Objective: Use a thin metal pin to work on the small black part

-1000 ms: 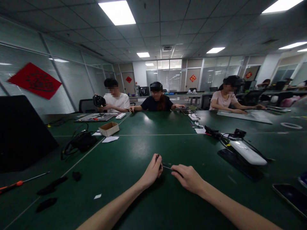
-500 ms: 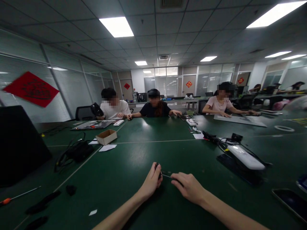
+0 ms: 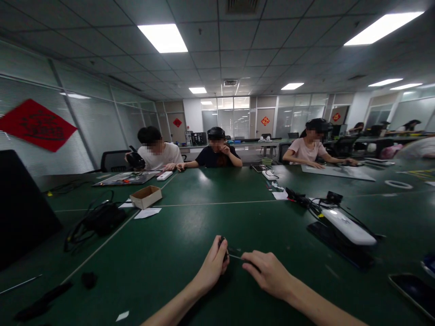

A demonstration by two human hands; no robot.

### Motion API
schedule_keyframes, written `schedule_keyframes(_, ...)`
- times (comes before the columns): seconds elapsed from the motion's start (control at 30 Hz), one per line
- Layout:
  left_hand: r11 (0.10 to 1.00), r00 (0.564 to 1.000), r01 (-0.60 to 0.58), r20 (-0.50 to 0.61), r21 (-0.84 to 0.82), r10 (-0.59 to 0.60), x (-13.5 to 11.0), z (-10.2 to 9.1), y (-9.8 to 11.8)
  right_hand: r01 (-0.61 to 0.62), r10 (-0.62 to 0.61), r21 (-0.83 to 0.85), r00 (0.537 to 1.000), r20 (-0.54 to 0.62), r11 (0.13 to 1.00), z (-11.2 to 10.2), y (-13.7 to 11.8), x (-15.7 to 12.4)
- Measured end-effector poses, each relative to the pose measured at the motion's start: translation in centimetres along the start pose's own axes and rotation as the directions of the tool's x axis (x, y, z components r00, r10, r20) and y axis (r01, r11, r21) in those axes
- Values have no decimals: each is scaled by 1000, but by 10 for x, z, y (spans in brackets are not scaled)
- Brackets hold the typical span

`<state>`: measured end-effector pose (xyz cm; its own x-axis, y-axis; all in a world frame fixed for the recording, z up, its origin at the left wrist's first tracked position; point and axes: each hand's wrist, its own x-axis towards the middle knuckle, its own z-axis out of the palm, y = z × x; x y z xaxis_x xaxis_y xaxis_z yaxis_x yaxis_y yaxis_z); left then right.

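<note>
My left hand [image 3: 214, 265] is closed around a small black object [image 3: 222, 240], mostly hidden by the fingers, so its kind does not show. Just to the right, my right hand [image 3: 268, 273] grips what looks like a screwdriver [image 3: 235, 257], its dark handle largely covered by the fingers. The thin metal shaft points left and reaches the black object; whether the tip sits in it is too small to tell. Both hands are held close together over the green table [image 3: 190, 231].
An open cardboard box [image 3: 146, 198] and black cabled gear [image 3: 102, 219] lie left. A metal rod [image 3: 21, 284] and white scrap [image 3: 123, 316] are nearer. At right are a white device [image 3: 350, 226] with cables and a phone [image 3: 413, 294]. Several people sit across the table.
The view has turned slightly right, so table items sit further left. My hands keep nearly the same grip and pose. Across the table, one person has raised a hand to the face.
</note>
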<state>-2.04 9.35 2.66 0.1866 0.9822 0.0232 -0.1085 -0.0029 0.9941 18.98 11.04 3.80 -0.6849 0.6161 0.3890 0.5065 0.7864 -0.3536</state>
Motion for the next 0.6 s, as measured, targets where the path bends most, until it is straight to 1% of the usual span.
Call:
schedule_keyframes(0.17, 1000, 999, -20, 30, 18, 19, -1, -2, 1, 12, -12, 2, 1000, -10, 1000, -2, -2, 0)
schedule_keyframes(0.37, 1000, 1000, -15, 16, -22, 16, 0, -2, -4, 14, -14, -3, 1000, 1, 1000, -1, -3, -1)
schedule_keyframes(0.6, 1000, 1000, -9, 16, -24, 10, 2, -3, -5, 22, -22, -2, 1000, -16, 1000, -1, -5, -1)
